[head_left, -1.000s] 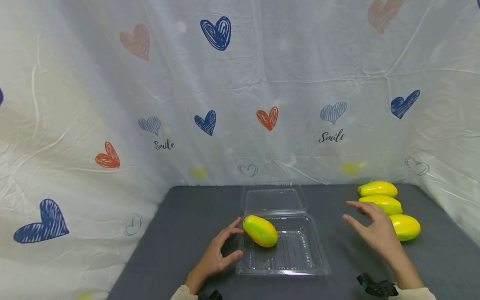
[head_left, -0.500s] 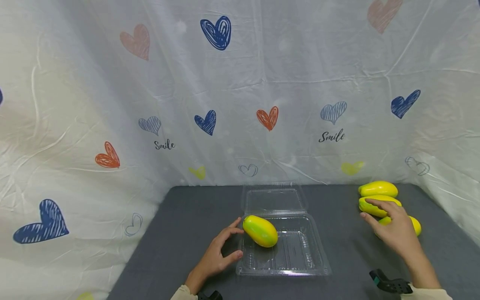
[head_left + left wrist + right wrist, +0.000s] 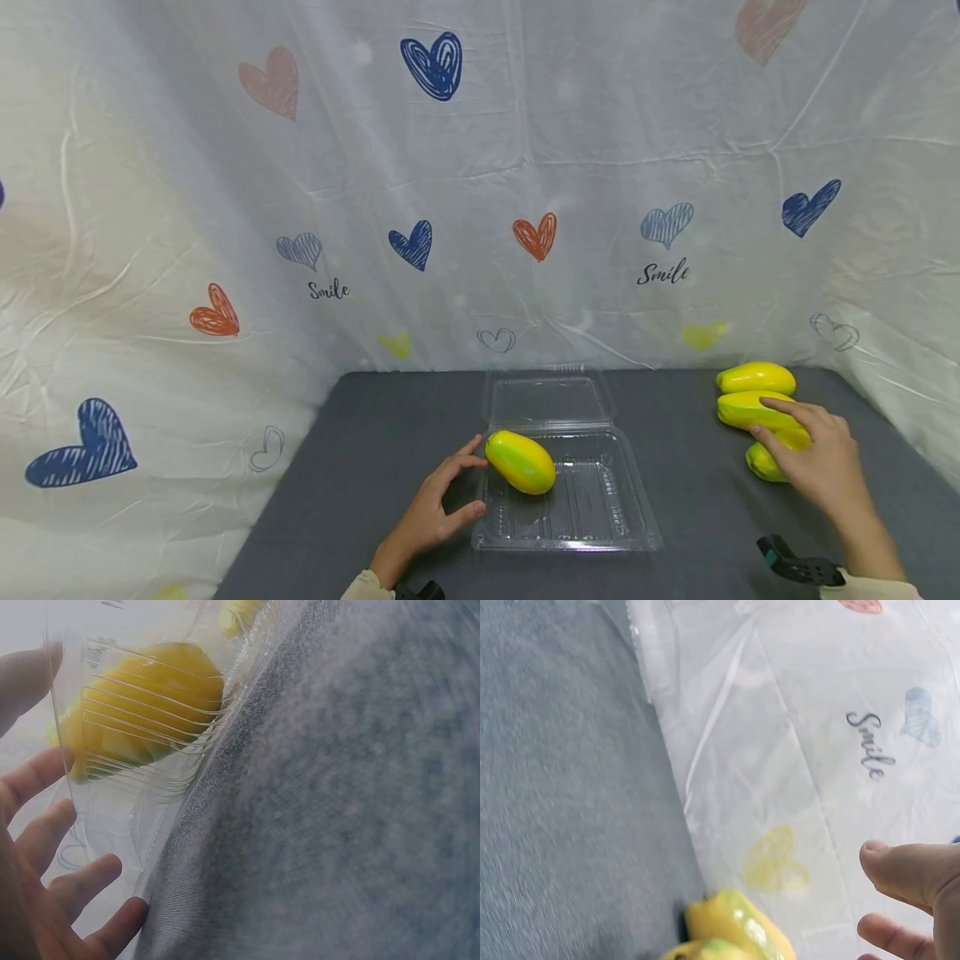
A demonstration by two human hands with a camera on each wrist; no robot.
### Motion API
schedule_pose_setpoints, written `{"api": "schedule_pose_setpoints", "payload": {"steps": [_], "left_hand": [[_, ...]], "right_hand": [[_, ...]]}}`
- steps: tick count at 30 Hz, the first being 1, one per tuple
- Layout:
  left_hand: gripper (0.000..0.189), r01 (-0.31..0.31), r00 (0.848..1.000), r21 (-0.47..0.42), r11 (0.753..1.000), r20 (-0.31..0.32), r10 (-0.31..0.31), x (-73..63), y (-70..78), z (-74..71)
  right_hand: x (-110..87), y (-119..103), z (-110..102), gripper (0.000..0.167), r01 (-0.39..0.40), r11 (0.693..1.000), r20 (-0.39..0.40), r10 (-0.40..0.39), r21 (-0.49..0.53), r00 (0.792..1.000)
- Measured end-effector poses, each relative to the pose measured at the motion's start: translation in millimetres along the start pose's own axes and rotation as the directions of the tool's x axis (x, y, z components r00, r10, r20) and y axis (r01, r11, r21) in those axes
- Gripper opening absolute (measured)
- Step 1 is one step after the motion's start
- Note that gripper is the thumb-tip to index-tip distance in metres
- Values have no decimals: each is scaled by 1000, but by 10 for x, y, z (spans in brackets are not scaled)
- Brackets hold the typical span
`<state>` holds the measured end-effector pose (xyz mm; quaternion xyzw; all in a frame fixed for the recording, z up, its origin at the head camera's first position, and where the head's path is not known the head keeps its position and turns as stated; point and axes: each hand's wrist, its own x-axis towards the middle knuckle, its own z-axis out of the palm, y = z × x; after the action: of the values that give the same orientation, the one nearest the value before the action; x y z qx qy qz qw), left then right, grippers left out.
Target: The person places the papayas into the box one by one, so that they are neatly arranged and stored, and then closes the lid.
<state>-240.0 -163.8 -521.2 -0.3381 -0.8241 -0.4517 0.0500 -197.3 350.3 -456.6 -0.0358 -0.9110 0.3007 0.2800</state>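
A clear plastic clamshell box (image 3: pixel 585 533) lies with its lid (image 3: pixel 551 400) folded back. Inside it, at the left, rests a yellow-green papaya (image 3: pixel 521 462). My left hand (image 3: pixel 431 508) is at the box's left edge, thumb and fingers apart; in the left wrist view the fingertips (image 3: pixel 58 806) meet the clear rim. At the right, my right hand (image 3: pixel 825 458) hovers over the nearest papaya (image 3: pixel 767 463) and partly hides it, thumb and fingers spread with no visible grip. Just beyond are a middle papaya (image 3: pixel 750 410) and a far papaya (image 3: pixel 757 378).
A dark grey cloth (image 3: pixel 397 417) covers the table. Behind and at the sides hangs a white sheet (image 3: pixel 465 167) printed with hearts and "Smile". Dark bands are on both wrists, such as the right wristband (image 3: pixel 798 567).
My right hand has moved rightward from beside the row of papayas to over the nearest one. My left hand, the box and the papaya inside it have stayed in place.
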Motion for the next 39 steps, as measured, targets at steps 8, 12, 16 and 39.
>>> {"api": "schedule_pose_setpoints", "payload": {"steps": [8, 12, 16, 39], "left_hand": [[47, 11, 1000, -18, 1000, 11, -11, 4, 5, 0], [47, 18, 1000, -18, 1000, 9, -17, 2, 8, 3], [47, 20, 1000, -17, 1000, 8, -19, -2, 7, 4], [47, 9, 1000, -17, 1000, 5, -9, 1, 12, 4]], "right_hand": [[-9, 187, -143, 39, -28, 1000, 25, 28, -10, 999], [-7, 271, -190, 42, -45, 998, 64, 47, -34, 997], [-9, 336, -207, 47, -61, 997, 92, 65, -46, 994], [-114, 769, -140, 55, -5, 991, 215, -23, 130, 976]]}}
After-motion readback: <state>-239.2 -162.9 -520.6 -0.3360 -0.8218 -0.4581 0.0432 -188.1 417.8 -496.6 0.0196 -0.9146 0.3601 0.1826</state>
